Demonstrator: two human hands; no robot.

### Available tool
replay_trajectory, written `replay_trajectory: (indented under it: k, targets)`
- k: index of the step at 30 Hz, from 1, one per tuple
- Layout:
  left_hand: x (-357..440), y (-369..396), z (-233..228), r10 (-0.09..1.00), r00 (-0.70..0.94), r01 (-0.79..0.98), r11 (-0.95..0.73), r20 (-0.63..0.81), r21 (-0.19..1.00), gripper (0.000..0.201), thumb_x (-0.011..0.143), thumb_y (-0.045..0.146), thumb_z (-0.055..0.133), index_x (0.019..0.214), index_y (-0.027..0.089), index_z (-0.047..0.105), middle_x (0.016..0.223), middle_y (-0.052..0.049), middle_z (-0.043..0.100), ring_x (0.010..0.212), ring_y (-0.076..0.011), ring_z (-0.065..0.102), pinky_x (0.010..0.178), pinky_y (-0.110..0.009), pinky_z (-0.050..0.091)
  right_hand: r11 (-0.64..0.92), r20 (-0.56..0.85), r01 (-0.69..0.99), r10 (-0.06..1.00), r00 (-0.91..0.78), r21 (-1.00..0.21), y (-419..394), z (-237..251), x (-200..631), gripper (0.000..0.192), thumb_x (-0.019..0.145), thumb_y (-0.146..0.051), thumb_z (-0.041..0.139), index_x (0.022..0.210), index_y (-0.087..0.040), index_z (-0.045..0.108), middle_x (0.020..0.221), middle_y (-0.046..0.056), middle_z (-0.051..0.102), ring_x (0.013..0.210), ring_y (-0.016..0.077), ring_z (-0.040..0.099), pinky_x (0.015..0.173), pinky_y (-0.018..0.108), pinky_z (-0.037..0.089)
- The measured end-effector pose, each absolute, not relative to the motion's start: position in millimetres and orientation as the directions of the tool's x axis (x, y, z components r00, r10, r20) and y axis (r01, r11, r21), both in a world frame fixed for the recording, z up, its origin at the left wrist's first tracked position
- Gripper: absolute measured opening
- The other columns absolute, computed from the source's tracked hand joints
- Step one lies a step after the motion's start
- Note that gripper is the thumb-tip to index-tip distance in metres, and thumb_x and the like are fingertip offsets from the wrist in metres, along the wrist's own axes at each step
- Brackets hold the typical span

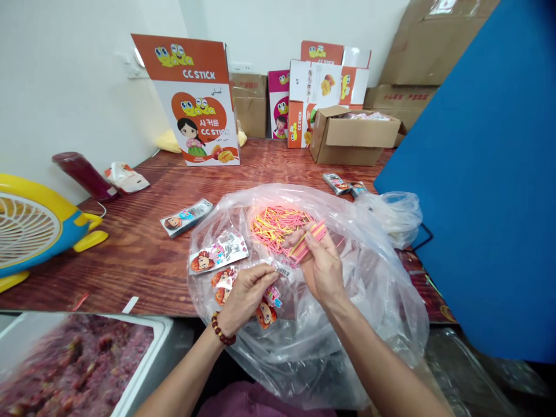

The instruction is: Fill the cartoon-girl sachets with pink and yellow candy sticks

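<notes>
My right hand [324, 269] is closed round a small bundle of thin pink and yellow sticks [299, 250]. My left hand [252, 289] pinches the edge of a small printed packet [283, 270] with a barcode; whether its mouth is parted cannot be made out. Just beyond both hands, a loose heap of pink and yellow sticks [275, 223] lies in a large clear plastic bag [369, 301] spread over the table edge and my lap. Several packets with a red-haired cartoon girl [266, 314] lie on the bag around my left hand, and another silvery packet [219, 253] is farther left.
Packet stacks lie on the wooden table [147, 243] at left [186, 217] and back right [336, 183]. Printed cartons [204, 116] and an open cardboard box [356, 139] stand behind. A yellow-blue fan [39, 226] is left, a blue panel [478, 191] right, a white-rimmed tub [163, 330] lower left.
</notes>
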State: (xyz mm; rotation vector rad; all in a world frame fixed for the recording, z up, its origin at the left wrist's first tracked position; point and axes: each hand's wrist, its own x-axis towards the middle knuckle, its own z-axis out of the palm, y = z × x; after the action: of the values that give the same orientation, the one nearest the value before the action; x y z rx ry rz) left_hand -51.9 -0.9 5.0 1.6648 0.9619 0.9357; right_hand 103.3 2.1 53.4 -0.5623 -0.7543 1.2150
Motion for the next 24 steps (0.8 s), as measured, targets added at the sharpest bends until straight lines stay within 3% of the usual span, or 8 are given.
replay_trajectory:
  k: [6,16,24]
  targets:
    - [-53,-2,2,0.899,0.392,0.177,-0.284,0.197,0.942,0.033,0.092,0.034,0.054,0.065,0.016,0.056,0.061,0.003,0.043,0.059,-0.0102,0.038,0.057,-0.023,0.031,0.339,0.245,-0.586,0.940,0.237,-0.736,5,53,101,0.003,0.087,-0.023,0.058,0.090,-0.022,0.057,0.077,-0.003,0.065,0.080,0.0154,0.067,0.082,0.033,0.051]
    - [-51,-3,-4,0.931,0.294,0.145,-0.265,0.214,0.953,0.026,0.091,0.032,0.056,0.074,0.016,0.067,0.067,-0.001,0.057,0.062,-0.0124,0.046,0.059,-0.023,0.037,0.321,0.227,-0.432,0.940,0.255,-0.843,0,36,95,0.005,0.091,-0.028,0.055,0.092,-0.023,0.055,0.078,-0.002,0.066,0.081,0.0154,0.067,0.083,0.032,0.050]
    - [-44,2,6,0.908,0.322,0.177,-0.337,0.270,0.925,0.020,0.091,0.025,0.056,0.078,0.017,0.068,0.069,0.000,0.060,0.064,-0.0114,0.050,0.062,-0.022,0.038,0.258,0.241,-0.266,0.966,0.098,-0.929,3,45,104,0.011,0.091,-0.034,0.055,0.091,-0.023,0.059,0.092,0.001,0.070,0.093,0.0169,0.066,0.091,0.033,0.048]
